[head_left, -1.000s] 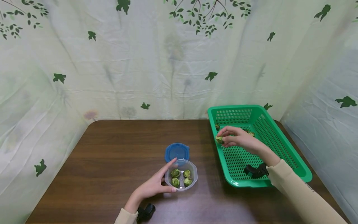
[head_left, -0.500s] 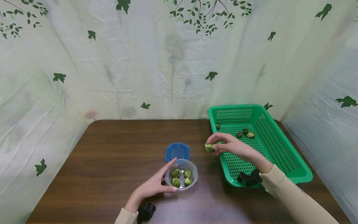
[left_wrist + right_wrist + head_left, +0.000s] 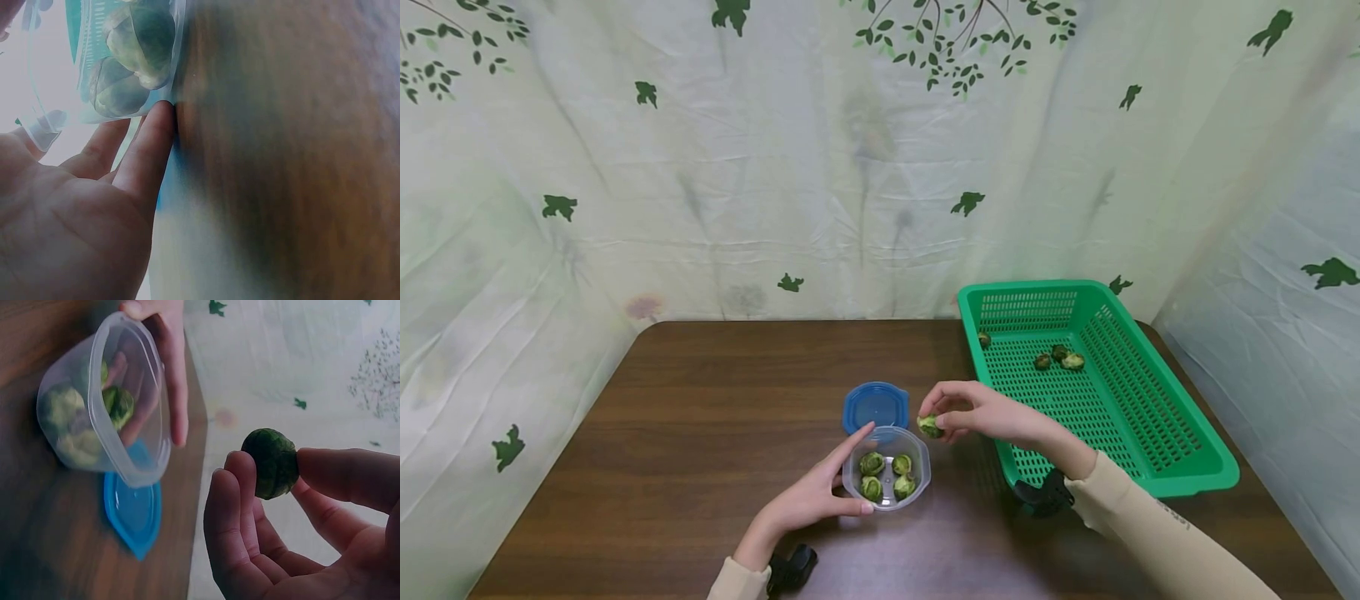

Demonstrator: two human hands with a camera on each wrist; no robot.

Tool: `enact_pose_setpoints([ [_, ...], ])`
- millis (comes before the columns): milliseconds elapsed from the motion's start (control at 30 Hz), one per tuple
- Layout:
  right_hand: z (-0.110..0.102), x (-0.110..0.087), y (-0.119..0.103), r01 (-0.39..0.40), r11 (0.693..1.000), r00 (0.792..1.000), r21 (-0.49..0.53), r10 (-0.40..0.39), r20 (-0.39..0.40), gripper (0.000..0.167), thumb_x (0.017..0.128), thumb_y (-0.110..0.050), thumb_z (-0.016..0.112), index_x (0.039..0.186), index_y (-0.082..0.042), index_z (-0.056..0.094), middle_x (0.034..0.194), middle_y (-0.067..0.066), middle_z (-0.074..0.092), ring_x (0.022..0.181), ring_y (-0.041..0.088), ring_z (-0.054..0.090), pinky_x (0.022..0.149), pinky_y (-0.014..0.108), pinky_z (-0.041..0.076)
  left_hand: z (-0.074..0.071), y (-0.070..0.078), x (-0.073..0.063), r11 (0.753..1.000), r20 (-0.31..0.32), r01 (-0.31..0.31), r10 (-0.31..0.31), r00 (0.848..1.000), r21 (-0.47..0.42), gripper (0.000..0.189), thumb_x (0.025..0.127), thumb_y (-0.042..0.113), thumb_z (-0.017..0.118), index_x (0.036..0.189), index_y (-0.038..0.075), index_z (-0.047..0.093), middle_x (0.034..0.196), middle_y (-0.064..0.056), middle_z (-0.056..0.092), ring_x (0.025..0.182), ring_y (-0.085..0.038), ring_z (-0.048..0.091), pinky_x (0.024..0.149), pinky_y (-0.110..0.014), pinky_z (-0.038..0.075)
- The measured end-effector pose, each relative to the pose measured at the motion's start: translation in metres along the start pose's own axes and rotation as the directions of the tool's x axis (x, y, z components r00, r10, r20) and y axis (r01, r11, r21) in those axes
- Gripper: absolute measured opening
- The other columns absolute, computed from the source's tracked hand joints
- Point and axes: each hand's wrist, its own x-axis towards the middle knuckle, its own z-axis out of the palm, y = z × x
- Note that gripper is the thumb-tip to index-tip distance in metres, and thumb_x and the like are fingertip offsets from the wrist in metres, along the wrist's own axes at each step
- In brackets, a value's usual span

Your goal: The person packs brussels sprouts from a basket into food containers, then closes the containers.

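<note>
A clear plastic container (image 3: 887, 503) stands on the table with several Brussels sprouts (image 3: 871, 463) inside. My left hand (image 3: 808, 498) holds its left side, thumb at the near rim and index finger along the far rim; in the left wrist view other fingers (image 3: 144, 156) touch the wall low down. Between thumb and fingertips my right hand (image 3: 981, 410) pinches one Brussels sprout (image 3: 270, 464), just right of the container and above the table. Behind the container lies a blue lid (image 3: 876, 407).
A green slotted basket (image 3: 1150, 433) stands at the right of the wooden table (image 3: 715, 400), with several more sprouts (image 3: 1072, 361) toward its back. A pale leaf-patterned curtain (image 3: 775, 167) hangs behind and at both sides.
My right hand has carried the pinched sprout out from over the basket, left and nearer, to beside the container. The left hand and container have stayed in place.
</note>
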Motion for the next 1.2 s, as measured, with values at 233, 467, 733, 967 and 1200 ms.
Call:
enact_pose_setpoints([
  [233, 0.018, 0.010, 0.002, -0.028, 0.999, 0.999, -0.024, 0.029, 0.041, 0.017, 0.095, -0.006, 0.053, 0.109, 0.001, 0.060, 0.101, 0.011, 0.062, 0.085, 0.034, 0.062, 0.075, 0.041, 0.053, 0.000, 0.000, 0.000, 1.000, -0.002, 0.024, -0.024, 1.000, 0.009, 0.095, 0.084, 0.020, 0.076, 0.155, 0.019, 0.013, 0.153, -0.014, 0.024, 0.133, -0.029, 0.033, 0.099, -0.038, 0.039],
  [467, 0.030, 0.018, 0.004, -0.028, 0.998, 0.996, -0.058, 0.033, 0.083, 0.016, 0.094, -0.004, 0.053, 0.108, 0.000, 0.060, 0.097, 0.010, 0.062, 0.085, 0.036, 0.063, 0.074, 0.042, 0.054, 0.001, 0.001, -0.001, 0.999, -0.005, 0.034, -0.034, 0.999, 0.011, 0.095, 0.084, 0.021, 0.076, 0.155, 0.020, 0.013, 0.154, -0.012, 0.021, 0.133, -0.028, 0.032, 0.099, -0.041, 0.038],
  [733, 0.042, 0.024, 0.001, -0.033, 0.989, 0.996, -0.141, 0.044, 0.074, 0.013, 0.093, 0.000, 0.055, 0.103, 0.001, 0.063, 0.090, 0.008, 0.062, 0.078, 0.036, 0.065, 0.067, 0.037, 0.055, 0.001, 0.001, -0.001, 1.000, -0.007, 0.027, -0.027, 1.000, -0.001, 0.093, 0.084, 0.019, 0.075, 0.155, 0.020, 0.014, 0.156, -0.013, 0.016, 0.133, -0.027, 0.032, 0.100, -0.039, 0.038],
  [967, 0.051, 0.028, 0.001, -0.067, 0.980, 0.995, -0.185, 0.079, 0.060, 0.012, 0.093, 0.001, 0.056, 0.101, -0.001, 0.065, 0.088, 0.004, 0.063, 0.073, 0.028, 0.066, 0.064, 0.033, 0.055, 0.001, 0.002, -0.001, 1.000, -0.009, 0.027, -0.027, 1.000, -0.005, 0.093, 0.085, 0.016, 0.074, 0.155, 0.020, 0.014, 0.157, -0.012, 0.012, 0.135, -0.028, 0.028, 0.101, -0.041, 0.037],
  [1200, 0.053, 0.029, 0.001, -0.096, 0.971, 0.993, -0.217, 0.109, 0.049, 0.015, 0.092, 0.003, 0.054, 0.102, -0.001, 0.065, 0.090, 0.008, 0.064, 0.072, 0.025, 0.064, 0.065, 0.034, 0.055, 0.001, 0.001, 0.000, 1.000, -0.013, 0.025, -0.025, 1.000, 0.007, 0.092, 0.085, 0.017, 0.075, 0.155, 0.019, 0.015, 0.157, -0.012, 0.012, 0.137, -0.028, 0.026, 0.101, -0.043, 0.037],
])
